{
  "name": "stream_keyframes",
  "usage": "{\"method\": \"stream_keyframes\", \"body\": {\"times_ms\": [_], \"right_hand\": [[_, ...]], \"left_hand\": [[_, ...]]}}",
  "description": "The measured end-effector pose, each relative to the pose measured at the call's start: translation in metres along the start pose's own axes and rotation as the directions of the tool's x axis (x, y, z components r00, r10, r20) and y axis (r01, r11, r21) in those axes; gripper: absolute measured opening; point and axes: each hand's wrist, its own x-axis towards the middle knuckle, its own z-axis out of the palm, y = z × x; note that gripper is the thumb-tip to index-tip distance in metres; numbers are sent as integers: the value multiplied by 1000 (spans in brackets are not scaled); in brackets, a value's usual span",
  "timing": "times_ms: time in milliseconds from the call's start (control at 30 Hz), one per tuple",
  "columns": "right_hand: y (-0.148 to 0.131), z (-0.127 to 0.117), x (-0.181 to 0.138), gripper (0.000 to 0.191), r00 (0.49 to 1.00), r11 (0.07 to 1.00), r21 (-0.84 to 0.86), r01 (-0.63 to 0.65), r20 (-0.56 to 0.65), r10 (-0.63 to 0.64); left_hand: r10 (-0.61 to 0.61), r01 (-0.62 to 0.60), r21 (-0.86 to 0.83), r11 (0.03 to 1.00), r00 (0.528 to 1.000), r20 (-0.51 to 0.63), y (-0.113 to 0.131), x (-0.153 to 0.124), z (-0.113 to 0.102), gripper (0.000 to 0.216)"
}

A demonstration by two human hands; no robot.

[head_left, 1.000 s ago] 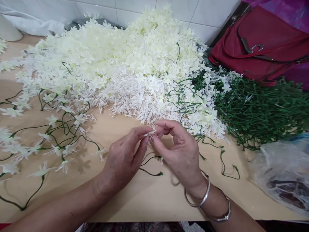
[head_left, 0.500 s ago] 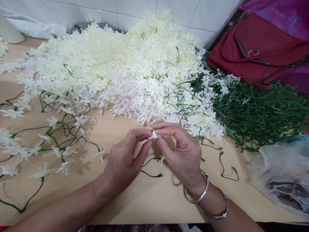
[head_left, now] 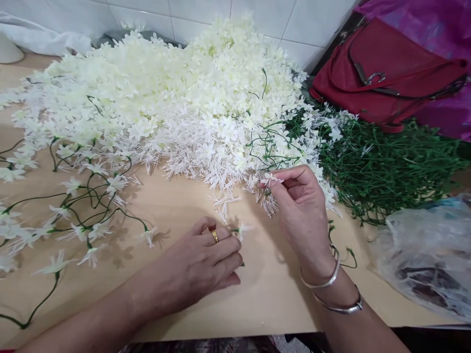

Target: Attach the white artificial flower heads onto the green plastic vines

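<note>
My left hand (head_left: 209, 257) rests knuckles-up on the wooden table (head_left: 176, 206), fingers curled over a green stem with a small white flower (head_left: 243, 228) at its tip. My right hand (head_left: 300, 206) is raised near the edge of the flower heap and pinches a small white flower piece (head_left: 270, 178) between thumb and fingers. A big heap of cream and white artificial flowers (head_left: 176, 98) fills the table behind both hands. Spiky white pieces (head_left: 224, 203) lie loose between the hands.
Green stems with flowers attached (head_left: 84, 206) sprawl at the left. A pile of bare green stems (head_left: 386, 166) lies at the right, behind it a red handbag (head_left: 386, 73). A clear plastic bag (head_left: 423, 255) sits at the right front. A tiled wall stands behind.
The hands, which met over a flower piece, have parted. My left hand dropped to the table onto the stem. My right hand moved right and up to the heap's edge.
</note>
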Motion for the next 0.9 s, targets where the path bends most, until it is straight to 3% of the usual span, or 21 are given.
{"method": "stream_keyframes", "body": {"times_ms": [233,333,400,500,667,733,833,900], "right_hand": [[-3,0,-2,7,984,995,69,-74,164,62],[-4,-2,-2,5,971,995,58,-82,231,66],[-4,-3,-3,5,955,994,57,-93,286,73],[-2,-4,-4,11,914,989,50,-140,390,109],[1,-6,-4,21,824,970,65,-233,543,161],[2,-8,-3,22,824,962,101,-254,544,160],[0,-10,-2,21,837,955,143,-259,527,148],[-4,-10,-1,20,817,952,139,-273,556,153]], "left_hand": [[-12,12,43,999,1000,-4,3,3,3,19],[-54,42,-209,977,997,-51,7,7,-4,14],[-164,99,-483,870,982,-92,8,7,-7,13],[-381,208,-782,588,923,-41,3,7,-10,9],[-562,208,-973,104,819,115,-6,9,-11,14],[-612,205,-979,5,775,160,-8,10,-12,9],[-656,187,-981,-54,734,176,-12,10,-13,9],[-678,164,-981,-100,710,188,-15,10,-12,12]]}}
